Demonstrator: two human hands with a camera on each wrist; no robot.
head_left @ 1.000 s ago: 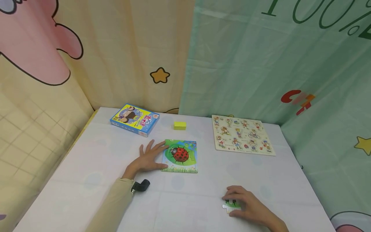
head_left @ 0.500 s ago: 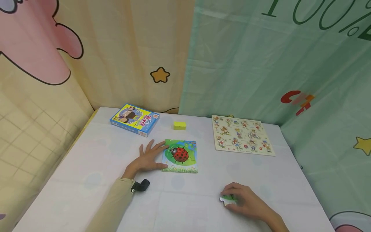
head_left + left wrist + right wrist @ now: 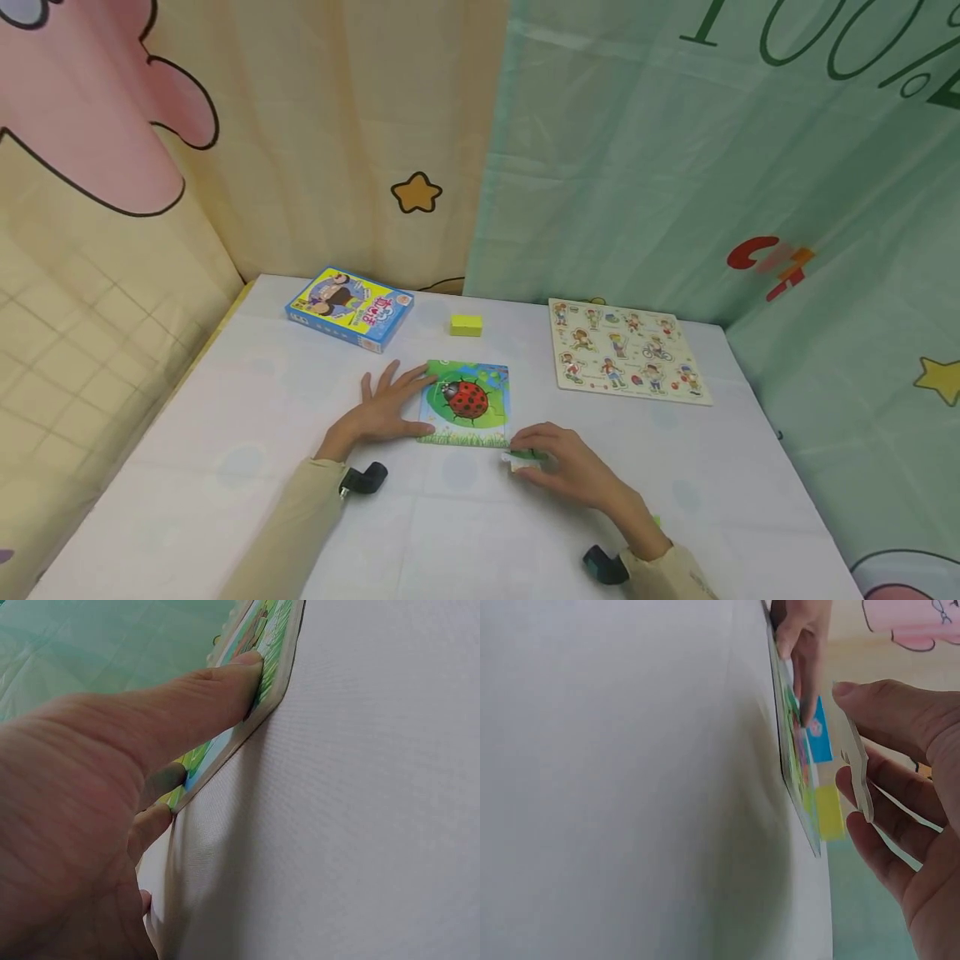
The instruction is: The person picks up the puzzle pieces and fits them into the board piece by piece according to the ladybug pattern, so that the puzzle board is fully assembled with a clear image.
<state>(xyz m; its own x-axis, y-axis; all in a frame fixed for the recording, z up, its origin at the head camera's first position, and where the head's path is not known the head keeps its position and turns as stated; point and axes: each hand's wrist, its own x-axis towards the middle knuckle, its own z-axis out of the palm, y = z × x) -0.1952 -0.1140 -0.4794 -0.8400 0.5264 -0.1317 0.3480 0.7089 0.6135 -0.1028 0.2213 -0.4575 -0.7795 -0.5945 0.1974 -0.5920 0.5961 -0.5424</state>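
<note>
A square ladybug jigsaw puzzle (image 3: 467,402) lies flat on the white table. My left hand (image 3: 382,413) rests at its left side with fingers spread, thumb on the lower left corner and fingertips at the upper edge. In the left wrist view the thumb (image 3: 225,686) presses on the printed grass. My right hand (image 3: 573,468) pinches a green and white jigsaw piece (image 3: 525,461) just off the puzzle's lower right corner. Seen from the right wrist, that piece (image 3: 860,776) is held edge-on between thumb and fingertips, raised off the table.
Behind the puzzle sit a blue and yellow box (image 3: 349,308) and a small yellow block (image 3: 466,325). A board with printed figures (image 3: 628,352) lies at the back right. A bit of something green (image 3: 657,521) shows beside my right wrist. Curtains hang behind the table.
My right hand has lifted the jigsaw piece and carried it left and away from me, to near the puzzle's lower right corner. The left hand and the puzzle have stayed put.
</note>
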